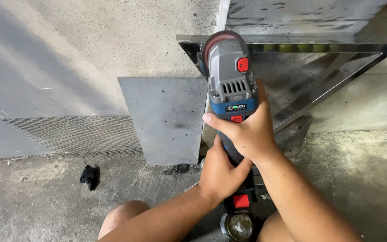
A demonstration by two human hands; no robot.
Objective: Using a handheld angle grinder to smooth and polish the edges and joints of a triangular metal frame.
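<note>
Both the right hand [247, 132] and left hand [220, 172] clamp the angle grinder [229, 80]; beyond them, its disc is half hidden against the steel frame [319, 92].

Background stuff: a flat grey metal plate [169, 118] leaning against the concrete wall [90, 40], with a sheet of expanded metal mesh [75, 134] just to its left. A crumpled black rag [90, 176] sits on the dusty concrete floor [32, 201] below the mesh.
</note>
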